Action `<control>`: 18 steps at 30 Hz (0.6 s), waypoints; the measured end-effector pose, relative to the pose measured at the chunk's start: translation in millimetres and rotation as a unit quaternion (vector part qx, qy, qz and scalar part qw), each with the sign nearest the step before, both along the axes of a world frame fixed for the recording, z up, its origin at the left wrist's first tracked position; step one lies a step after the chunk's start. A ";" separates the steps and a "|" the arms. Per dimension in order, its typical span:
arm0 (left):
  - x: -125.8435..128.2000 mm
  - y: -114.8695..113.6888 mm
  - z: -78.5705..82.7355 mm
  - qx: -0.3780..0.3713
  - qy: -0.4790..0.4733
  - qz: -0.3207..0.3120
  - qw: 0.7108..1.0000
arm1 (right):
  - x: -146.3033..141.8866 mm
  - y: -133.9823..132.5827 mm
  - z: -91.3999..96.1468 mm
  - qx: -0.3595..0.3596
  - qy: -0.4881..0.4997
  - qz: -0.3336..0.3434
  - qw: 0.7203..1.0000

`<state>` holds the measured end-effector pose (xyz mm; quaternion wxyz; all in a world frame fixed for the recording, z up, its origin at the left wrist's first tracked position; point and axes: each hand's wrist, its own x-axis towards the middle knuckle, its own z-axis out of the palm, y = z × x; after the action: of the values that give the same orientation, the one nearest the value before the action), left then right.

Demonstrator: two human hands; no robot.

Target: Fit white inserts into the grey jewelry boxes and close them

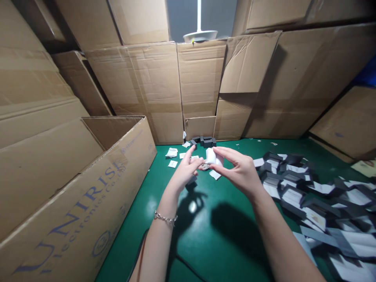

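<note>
My right hand (239,168) pinches a small white folded paper (212,156) between its thumb and fingers, above the green table. Just left of it is my left hand (186,170), with its index finger stretched up and its other fingers apart, their tips close to the paper. Whether they touch it, I cannot tell. Under the left hand is a small dark item (191,184), partly hidden. Behind the hands lie several small black boxes (208,141) and loose white papers (172,152).
A large open carton (126,172) stands on the left. Many black boxes with white papers (293,196) are spread across the right of the green table (188,243). Stacked cardboard boxes (141,86) wall off the back. A black cable (188,264) lies near the front.
</note>
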<state>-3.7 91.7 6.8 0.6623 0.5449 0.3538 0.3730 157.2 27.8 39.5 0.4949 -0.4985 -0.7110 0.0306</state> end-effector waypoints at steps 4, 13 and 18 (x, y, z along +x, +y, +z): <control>-19.9 21.5 -22.9 0.211 0.351 0.125 0.904 | 5.5 8.7 -8.8 -0.023 -0.002 -0.014 1.000; -31.1 34.1 -64.1 0.089 0.364 -0.008 0.927 | 7.6 25.6 -31.9 -0.112 0.022 -0.004 0.994; -26.0 39.4 -77.5 0.060 0.307 0.033 0.949 | 8.8 30.4 -40.8 -0.163 0.055 -0.005 0.985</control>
<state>-29.8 131.0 -70.7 0.4747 0.6601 0.5349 0.2299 166.0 58.1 -1.4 0.4459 -0.5735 -0.6656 0.1708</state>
